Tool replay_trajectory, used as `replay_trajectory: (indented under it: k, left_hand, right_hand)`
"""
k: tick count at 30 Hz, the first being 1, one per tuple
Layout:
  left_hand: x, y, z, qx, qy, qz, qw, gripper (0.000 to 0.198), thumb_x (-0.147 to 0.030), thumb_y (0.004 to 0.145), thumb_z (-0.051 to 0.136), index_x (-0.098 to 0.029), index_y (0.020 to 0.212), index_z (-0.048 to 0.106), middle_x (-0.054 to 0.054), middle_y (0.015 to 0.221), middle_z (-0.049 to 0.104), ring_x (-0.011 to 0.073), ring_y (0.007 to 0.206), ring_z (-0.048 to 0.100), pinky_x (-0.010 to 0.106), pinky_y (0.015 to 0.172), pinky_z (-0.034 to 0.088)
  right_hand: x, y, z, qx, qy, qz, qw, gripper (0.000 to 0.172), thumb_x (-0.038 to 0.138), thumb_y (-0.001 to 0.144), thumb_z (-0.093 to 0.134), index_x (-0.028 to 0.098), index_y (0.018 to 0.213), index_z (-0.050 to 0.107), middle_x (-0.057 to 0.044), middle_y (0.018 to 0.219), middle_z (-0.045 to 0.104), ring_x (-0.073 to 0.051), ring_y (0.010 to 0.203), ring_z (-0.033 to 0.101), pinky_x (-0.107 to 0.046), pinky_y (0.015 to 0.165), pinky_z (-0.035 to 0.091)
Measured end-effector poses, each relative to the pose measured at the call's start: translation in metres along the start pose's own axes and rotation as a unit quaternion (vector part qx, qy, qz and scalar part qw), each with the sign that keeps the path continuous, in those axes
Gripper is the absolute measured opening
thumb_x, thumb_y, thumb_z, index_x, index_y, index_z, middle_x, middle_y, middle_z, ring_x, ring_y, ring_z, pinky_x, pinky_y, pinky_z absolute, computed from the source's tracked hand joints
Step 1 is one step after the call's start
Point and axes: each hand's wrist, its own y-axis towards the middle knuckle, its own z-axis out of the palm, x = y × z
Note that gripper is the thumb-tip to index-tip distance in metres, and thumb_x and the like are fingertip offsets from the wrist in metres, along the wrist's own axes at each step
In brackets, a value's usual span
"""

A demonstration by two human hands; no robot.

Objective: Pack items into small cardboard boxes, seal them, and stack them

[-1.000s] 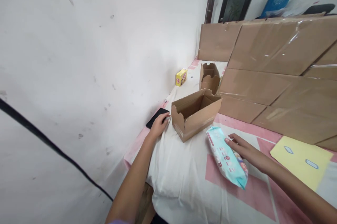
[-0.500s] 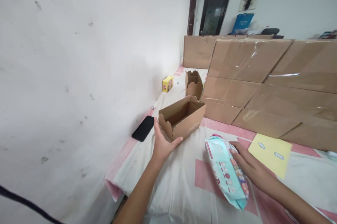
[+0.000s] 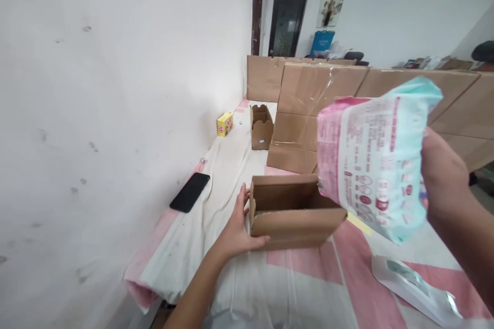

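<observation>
My left hand grips the left end of an open cardboard box, thumb on the near side and fingers at the far side. In my right hand is a soft plastic pack, teal and pink with printed text. It is raised above the right end of the box and slightly blurred. The fingers of that hand are partly hidden behind the pack. The inside of the box is in shadow, and I see nothing lying in it.
A black phone lies by the wall. Farther back are a yellow box and a second cardboard box. A taped cardboard partition stands behind. At the lower right lies a white device; a yellow sheet is mostly covered.
My right hand has lifted the pack off the cloth and turned it over towards the box. The box has come nearer and rotated, with my left hand now gripping its end.
</observation>
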Motion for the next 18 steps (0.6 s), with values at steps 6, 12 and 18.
replay_trajectory:
  k: [6,12,18]
  left_hand:
    - [-0.008,-0.019,0.015,0.062,-0.025,0.013,0.998,0.138,-0.03,0.065,0.089,-0.043,0.159,-0.011,0.012,0.17,0.01,0.036,0.157,0.016,0.06,0.123,0.031]
    - [-0.005,-0.026,0.017,0.067,-0.03,-0.003,0.997,0.132,-0.032,0.066,0.089,-0.04,0.161,-0.003,0.011,0.171,0.007,0.0382,0.157,0.015,0.059,0.123,0.031]
    - [-0.005,-0.027,0.023,0.054,-0.019,0.017,0.998,0.137,-0.034,0.063,0.091,-0.038,0.162,-0.003,0.013,0.168,0.015,0.0396,0.154,0.022,0.06,0.12,0.036]
  right_hand:
    - [0.024,-0.007,0.02,0.288,-0.078,-0.234,0.925,0.038,0.05,0.107,0.036,0.026,0.124,0.06,-0.011,0.115,0.065,-0.027,0.105,0.064,-0.041,0.088,0.055]
    - [-0.002,-0.018,0.029,0.375,-0.222,-0.385,0.814,0.036,0.038,0.107,0.036,0.018,0.132,0.05,-0.015,0.117,0.058,-0.028,0.099,0.061,-0.042,0.083,0.053]
    - [-0.015,-0.051,0.048,0.472,-0.335,-0.472,0.665,0.032,0.035,0.105,0.043,0.014,0.124,0.057,-0.015,0.112,0.06,-0.026,0.09,0.06,-0.036,0.067,0.05]
